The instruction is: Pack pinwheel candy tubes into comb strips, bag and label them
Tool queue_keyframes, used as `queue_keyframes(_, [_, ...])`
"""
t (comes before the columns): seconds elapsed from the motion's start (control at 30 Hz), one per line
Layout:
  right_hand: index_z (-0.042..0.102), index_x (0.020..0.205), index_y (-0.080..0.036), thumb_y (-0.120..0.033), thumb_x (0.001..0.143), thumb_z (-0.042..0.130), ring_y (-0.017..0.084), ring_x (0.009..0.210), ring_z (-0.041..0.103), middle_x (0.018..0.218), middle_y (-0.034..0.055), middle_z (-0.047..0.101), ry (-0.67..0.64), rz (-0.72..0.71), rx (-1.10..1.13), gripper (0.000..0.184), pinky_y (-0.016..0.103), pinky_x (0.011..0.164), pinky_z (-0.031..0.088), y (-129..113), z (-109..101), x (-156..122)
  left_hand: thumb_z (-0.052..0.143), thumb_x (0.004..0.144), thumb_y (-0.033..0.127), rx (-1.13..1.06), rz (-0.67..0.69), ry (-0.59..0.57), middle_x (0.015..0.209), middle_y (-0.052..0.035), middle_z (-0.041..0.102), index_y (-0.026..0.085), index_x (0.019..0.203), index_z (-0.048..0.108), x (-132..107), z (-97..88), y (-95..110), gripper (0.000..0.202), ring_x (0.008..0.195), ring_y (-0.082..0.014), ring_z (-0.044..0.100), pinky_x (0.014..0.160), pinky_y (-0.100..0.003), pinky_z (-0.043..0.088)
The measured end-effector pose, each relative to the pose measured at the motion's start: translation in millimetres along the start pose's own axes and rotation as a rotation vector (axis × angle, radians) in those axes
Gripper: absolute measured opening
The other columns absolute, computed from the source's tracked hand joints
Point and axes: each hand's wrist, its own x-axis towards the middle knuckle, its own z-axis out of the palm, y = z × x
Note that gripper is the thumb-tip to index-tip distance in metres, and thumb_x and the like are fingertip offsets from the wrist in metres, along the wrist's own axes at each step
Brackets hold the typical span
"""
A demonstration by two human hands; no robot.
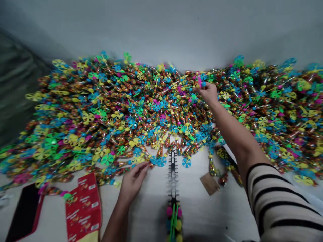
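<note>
A wide heap of small clear tubes (156, 106), filled with coloured candy and fitted with bright plastic wheel tops, spreads before me. My left hand (135, 181) is closed at its front edge, thumb and fingers pinching the end of a candy tube (151, 165) beside blue wheels. Farther back on the right, my right hand (208, 92) reaches into the heap, fingertips closed around a candy tube with a pink top (199, 81); most of it is hidden. Between my arms lies a black clip strip (173, 171), its near end holding several coloured pieces (174, 222).
At the left are a dark phone-like slab (24, 210) with a red edge and a red printed card (84, 208). A brown cardboard piece (209, 184) lies right of the strip. The pale wall (161, 30) rises behind the heap.
</note>
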Motion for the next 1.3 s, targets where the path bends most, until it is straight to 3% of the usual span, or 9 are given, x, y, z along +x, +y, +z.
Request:
queue_keyframes(0.1, [0.063,0.074,-0.015,-0.045,0.070,0.075,0.014,0.063,0.055,0.068,-0.0005,0.058,-0.161,-0.054,0.319,0.032,0.026,0.062,0.047,-35,-10,-78,0.064,0.078,0.044,-0.034,0.152,0.011,0.102,-0.0092,0.072,0.017,0.103,0.071,6,27.1,23,0.038,0.080,-0.0172,0.066,0.076,-0.027,0.055])
queue_keyframes(0.23, [0.063,0.071,-0.018,-0.057,0.064,0.078,0.014,0.058,0.054,0.064,-0.0008,0.058,-0.568,0.068,0.574,0.042,0.027,0.055,0.048,-78,-6,-198,0.067,0.077,0.036,-0.102,0.359,-0.008,0.117,-0.0096,0.066,0.017,0.121,0.064,5,68.2,53,0.048,0.068,-0.0106,0.058,0.063,-0.022,0.050])
queue_keyframes(0.3, [0.062,0.072,-0.018,-0.063,0.061,0.078,0.014,0.054,0.052,0.061,-0.0018,0.055,-0.624,0.163,0.635,0.048,0.026,0.049,0.045,-88,-1,-245,0.065,0.079,0.034,-0.103,0.385,-0.068,0.101,-0.0070,0.070,0.015,0.115,0.067,-2,80.0,60,0.040,0.068,-0.0113,0.058,0.063,-0.021,0.049])
queue_keyframes(0.4, [0.063,0.083,-0.019,-0.068,0.059,0.077,0.012,0.049,0.046,0.057,-0.0037,0.050,-0.578,0.234,0.653,0.056,0.024,0.043,0.039,-87,0,-286,0.060,0.082,0.032,-0.113,0.369,-0.163,0.082,-0.0049,0.070,0.012,0.096,0.071,-19,81.9,57,0.027,0.073,-0.0140,0.060,0.068,-0.023,0.049])
queue_keyframes(0.5, [0.061,0.099,-0.021,-0.073,0.076,0.061,0.011,0.047,0.042,0.059,-0.0039,0.047,-0.456,0.262,0.595,0.056,0.023,0.042,0.035,-72,-14,-307,0.061,0.082,0.035,-0.177,0.302,-0.149,0.088,-0.0061,0.071,0.012,0.100,0.068,-33,70.5,40,0.030,0.079,-0.0155,0.064,0.073,-0.024,0.050])
queue_keyframes(0.6, [0.060,0.099,-0.022,-0.066,0.089,0.047,0.012,0.052,0.045,0.067,-0.0015,0.050,-0.343,0.216,0.457,0.047,0.024,0.046,0.037,-52,-31,-331,0.064,0.079,0.035,-0.227,0.198,-0.120,0.097,-0.0079,0.071,0.014,0.109,0.062,-46,57.1,13,0.038,0.087,-0.0166,0.066,0.076,-0.024,0.051])
queue_keyframes(0.8, [0.070,0.099,-0.024,-0.054,0.085,0.062,0.022,0.084,0.054,0.086,0.0055,0.057,-0.374,-0.028,0.315,0.034,0.035,0.072,0.046,-35,-28,-387,0.061,0.080,0.031,-0.155,0.169,-0.239,0.099,-0.0079,0.071,0.014,0.108,0.063,-75,55.0,-27,0.033,0.091,-0.0173,0.066,0.081,-0.027,0.052])
queue_keyframes(1.03, [0.073,0.092,-0.023,-0.054,0.080,0.070,0.021,0.083,0.059,0.087,0.0061,0.061,-0.514,-0.006,0.421,0.034,0.035,0.074,0.050,-36,-15,-393,0.061,0.081,0.024,0.093,0.302,-0.267,0.101,-0.0066,0.071,0.020,0.107,0.070,-83,60.7,-23,0.028,0.092,-0.0188,0.065,0.085,-0.029,0.050])
queue_keyframes(1.3, [0.068,0.074,-0.017,-0.058,0.064,0.078,0.017,0.066,0.055,0.070,0.0028,0.060,-0.530,0.147,0.420,0.043,0.028,0.059,0.046,-32,-12,-385,0.065,0.077,0.023,-0.024,0.259,-0.298,0.097,-0.0039,0.075,0.017,0.105,0.073,-82,57.7,-26,0.030,0.084,-0.0182,0.070,0.080,-0.027,0.054])
